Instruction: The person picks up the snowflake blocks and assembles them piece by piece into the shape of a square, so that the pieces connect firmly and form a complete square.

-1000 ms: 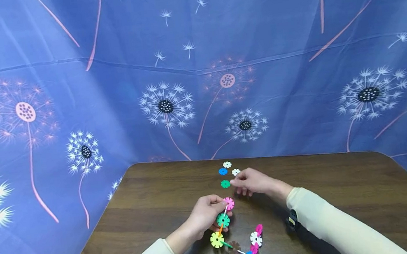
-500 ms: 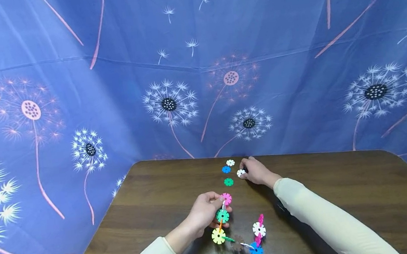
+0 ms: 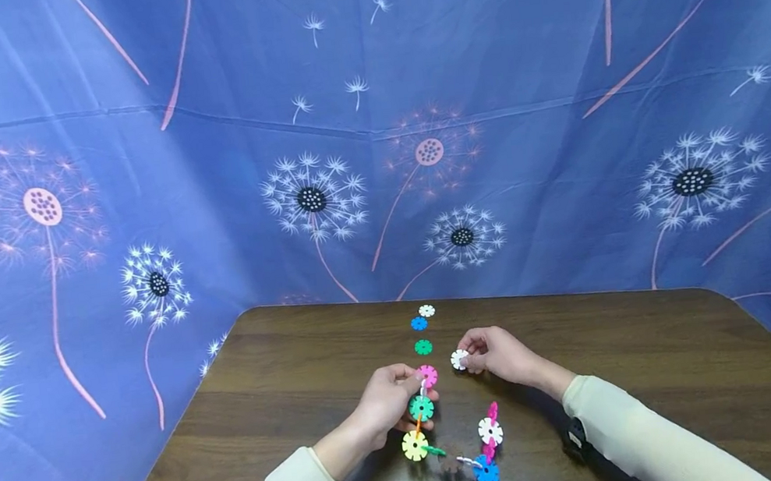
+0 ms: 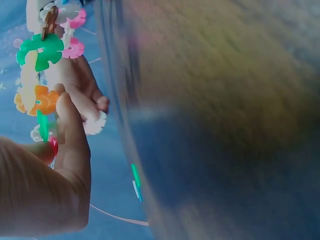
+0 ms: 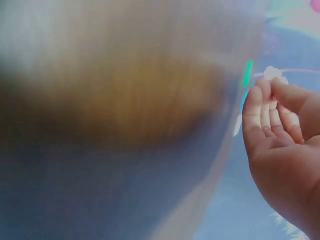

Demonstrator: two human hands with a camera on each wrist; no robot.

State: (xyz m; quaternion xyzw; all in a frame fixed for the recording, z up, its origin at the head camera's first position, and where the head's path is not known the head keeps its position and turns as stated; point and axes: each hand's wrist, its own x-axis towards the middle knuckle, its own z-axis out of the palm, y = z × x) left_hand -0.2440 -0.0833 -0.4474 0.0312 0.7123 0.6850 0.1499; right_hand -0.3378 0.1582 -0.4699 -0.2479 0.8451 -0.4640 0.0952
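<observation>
My left hand [image 3: 390,401] pinches the pink notched disc [image 3: 428,376] at the end of a chain of interlocking discs. From there the chain hangs in a curve: a green disc [image 3: 421,407], an orange one edge-on, a yellow disc [image 3: 415,446], a brown one, a blue disc [image 3: 487,472], and a white disc [image 3: 490,431] between pink ones. Between thumb and fingers my right hand [image 3: 499,354] holds a loose white disc [image 3: 459,360], a short way right of the pink end. In the right wrist view that white disc [image 5: 273,74] shows at the fingertips.
Loose green [image 3: 423,347], blue [image 3: 418,323] and white [image 3: 427,310] discs lie in a row toward the back of the brown wooden table [image 3: 637,355]. A blue dandelion-print cloth [image 3: 540,99] hangs behind the table.
My right hand reached to the back, took hold of the white disc beside the row and brought it back toward the chain. My left hand keeps its pinch on the pink disc.
</observation>
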